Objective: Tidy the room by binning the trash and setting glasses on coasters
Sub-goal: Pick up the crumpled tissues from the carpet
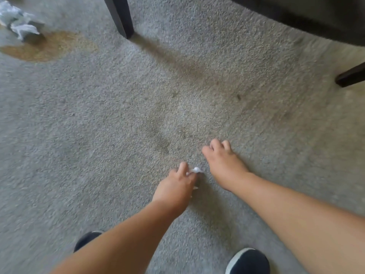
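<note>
My left hand (176, 184) reaches down over the grey carpet (98, 125) and its curled fingers hold a small white scrap of paper (195, 171), which sticks out between the fingertips. My right hand (223, 163) hovers just to the right of it, fingers bent downward toward the carpet, with nothing visible in it. A bigger crumpled white and grey paper wad (17, 22) lies on the carpet at the far upper left, well away from both hands.
A brown stain (49, 47) marks the carpet beside the wad. A dark table leg (120, 16) stands at the top centre, dark furniture (316, 14) fills the top right, another dark leg (351, 76) at the right edge. My dark shoes (248, 262) are at the bottom.
</note>
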{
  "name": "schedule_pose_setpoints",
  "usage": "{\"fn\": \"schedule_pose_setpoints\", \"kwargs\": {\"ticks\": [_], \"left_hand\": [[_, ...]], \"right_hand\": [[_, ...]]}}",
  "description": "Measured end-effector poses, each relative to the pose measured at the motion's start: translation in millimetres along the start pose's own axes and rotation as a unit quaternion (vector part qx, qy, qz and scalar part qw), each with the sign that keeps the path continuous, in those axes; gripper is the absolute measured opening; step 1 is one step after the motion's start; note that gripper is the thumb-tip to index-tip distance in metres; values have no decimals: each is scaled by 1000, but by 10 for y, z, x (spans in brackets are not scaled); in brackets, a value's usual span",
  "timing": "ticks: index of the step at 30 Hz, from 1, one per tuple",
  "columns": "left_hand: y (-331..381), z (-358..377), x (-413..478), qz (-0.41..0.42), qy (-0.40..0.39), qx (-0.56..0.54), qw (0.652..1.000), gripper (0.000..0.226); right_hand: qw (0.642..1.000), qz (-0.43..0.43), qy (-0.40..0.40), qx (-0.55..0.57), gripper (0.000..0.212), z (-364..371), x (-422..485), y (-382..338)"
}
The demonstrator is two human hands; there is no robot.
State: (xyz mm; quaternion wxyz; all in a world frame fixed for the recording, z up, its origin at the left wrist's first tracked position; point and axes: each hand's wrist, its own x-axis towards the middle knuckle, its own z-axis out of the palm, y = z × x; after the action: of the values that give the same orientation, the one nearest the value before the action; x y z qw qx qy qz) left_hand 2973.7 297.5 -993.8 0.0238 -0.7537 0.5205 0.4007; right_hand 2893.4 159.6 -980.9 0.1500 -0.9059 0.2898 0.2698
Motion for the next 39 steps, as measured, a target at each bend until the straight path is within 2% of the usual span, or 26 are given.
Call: {"fn": "schedule_pose_setpoints", "kwargs": {"ticks": [2, 5, 8, 11, 15, 19, 23, 25, 27, 35, 39], "left_hand": [[3, -37, 0, 0, -12, -2, 1000, 36], [-5, -216, -25, -16, -11, -28, 999, 18], [-77, -628, -109, -47, 29, -76, 996, 22], [-123, -1273, -392, -74, 55, -101, 991, 26], [-75, -2144, -1074, -81, 69, -97, 990, 8], [-62, -2869, -1884, -115, 120, -138, 976, 18], [-146, -3428, -2674, -121, 167, -191, 960, 11], [-232, -3635, -3008, -130, 166, -193, 958, 17], [-345, -3823, -3276, -144, 170, -188, 957, 9], [-896, -4601, -3937, -168, 226, -223, 933, 23], [-1184, -4924, -3982, -172, 216, -206, 939, 15]], "right_hand": [[1000, 0, -4, 11, 28, -23, 12, -26], [996, 7, -9, 87, 15, -190, 28, -124], [989, 12, 11, 145, 16, -613, 10, -272], [988, 2, 44, 150, 19, -1195, -167, -478], [986, -20, 63, 155, 20, -2039, -600, -845], [984, -57, 52, 161, 24, -2840, -1092, -1287], [982, -96, 54, 155, 23, -3533, -1496, -1795], [981, -111, 47, 151, 19, -3846, -1630, -2055], [981, -121, 36, 148, 12, -4125, -1723, -2310], [985, -122, 11, 121, 32, -4844, -1723, -3140], [983, -129, 3, 132, 32, -5023, -1450, -3391]]}}
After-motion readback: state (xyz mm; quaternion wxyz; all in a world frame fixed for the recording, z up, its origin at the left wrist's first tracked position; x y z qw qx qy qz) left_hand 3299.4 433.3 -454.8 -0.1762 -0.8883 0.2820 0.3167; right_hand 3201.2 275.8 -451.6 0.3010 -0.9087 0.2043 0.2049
